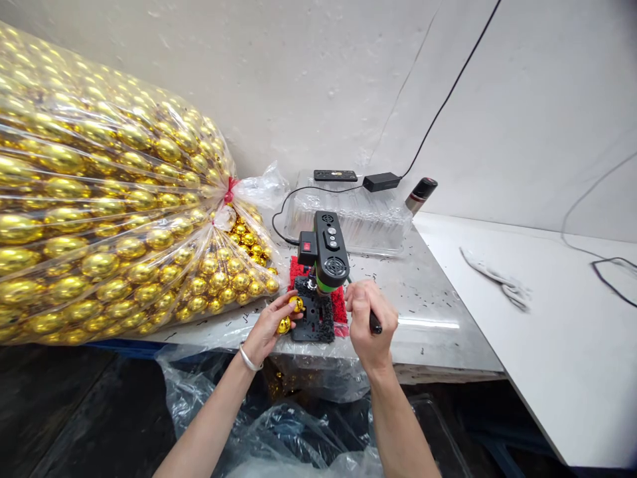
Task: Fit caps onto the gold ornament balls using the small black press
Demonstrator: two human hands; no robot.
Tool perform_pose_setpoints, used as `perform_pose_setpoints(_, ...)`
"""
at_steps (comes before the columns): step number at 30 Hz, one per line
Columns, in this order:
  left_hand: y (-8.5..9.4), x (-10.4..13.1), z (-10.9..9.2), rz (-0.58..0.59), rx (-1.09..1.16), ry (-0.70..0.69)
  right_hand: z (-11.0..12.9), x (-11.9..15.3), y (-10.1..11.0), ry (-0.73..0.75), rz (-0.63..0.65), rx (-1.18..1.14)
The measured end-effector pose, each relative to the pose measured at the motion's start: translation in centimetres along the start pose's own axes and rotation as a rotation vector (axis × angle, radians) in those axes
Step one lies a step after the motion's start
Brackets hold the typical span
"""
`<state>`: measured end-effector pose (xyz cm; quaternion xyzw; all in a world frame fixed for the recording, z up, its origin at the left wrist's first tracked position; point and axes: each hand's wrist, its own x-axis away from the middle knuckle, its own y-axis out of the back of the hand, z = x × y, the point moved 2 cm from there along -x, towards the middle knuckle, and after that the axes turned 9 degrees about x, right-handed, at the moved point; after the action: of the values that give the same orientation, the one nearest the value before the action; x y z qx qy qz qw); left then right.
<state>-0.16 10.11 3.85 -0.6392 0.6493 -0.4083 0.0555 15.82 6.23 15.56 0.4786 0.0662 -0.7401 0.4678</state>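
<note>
Two shiny gold balls, an upper gold ball (296, 304) and a lower gold ball (283, 325), are in the fingers of my left hand (269, 325), close to the base of a small bench drill press. My right hand (371, 318) is wrapped round the black lever handle (375, 323) at the drill press's right side. The black drill press (328, 245) has a red switch and a green ring near its chuck. Beneath the chuck is a black slotted base plate (303, 315) covered in dark shavings, lying on a red mat (340, 309).
A huge clear bag of gold balls (114, 206), tied in red, fills the left. Behind the drill stand a clear plastic tray (378, 229), a phone (335, 175), a power adapter (381, 182) and a bottle (422, 194). White gloves (497, 279) lie right; plastic sheeting (298, 438) hangs below.
</note>
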Motion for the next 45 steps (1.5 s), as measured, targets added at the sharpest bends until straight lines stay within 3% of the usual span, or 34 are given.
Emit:
perform_pose_setpoints(4,-0.4,-0.8,1.0,-0.037,-0.195,-0.122,-0.1,0.3,0.0,0.016,0.003,0.019)
perform_pose_setpoints(9,-1.1,-1.7,1.8,0.006,-0.532,-0.337,-0.1,0.5,0.2,0.038,0.020,0.044)
perform_pose_setpoints(13,-1.4,-1.4,1.8,-0.031,-0.829,-0.439,-0.1,0.6,0.2,0.059,0.034,0.047)
perform_pose_setpoints(17,-1.8,-0.9,1.8,-0.018,-0.955,-0.553,-0.1,0.7,0.3,0.071,0.047,0.052)
perform_pose_setpoints(25,-2.1,-1.0,2.1,0.022,-1.311,-0.642,-1.6,3.8,-0.3,0.111,0.071,0.055)
perform_pose_setpoints(38,-1.7,-1.2,2.3,0.023,-1.360,-0.706,-5.2,7.9,-3.6,0.216,-0.106,0.084)
perform_pose_setpoints(41,-1.9,-1.3,2.3,0.021,-1.333,-0.684,-5.0,7.9,-3.5,0.239,-0.079,0.095)
perform_pose_setpoints(45,-1.9,-1.2,2.0,0.025,-1.241,-0.664,-3.2,5.9,-2.2,0.107,-0.057,0.028)
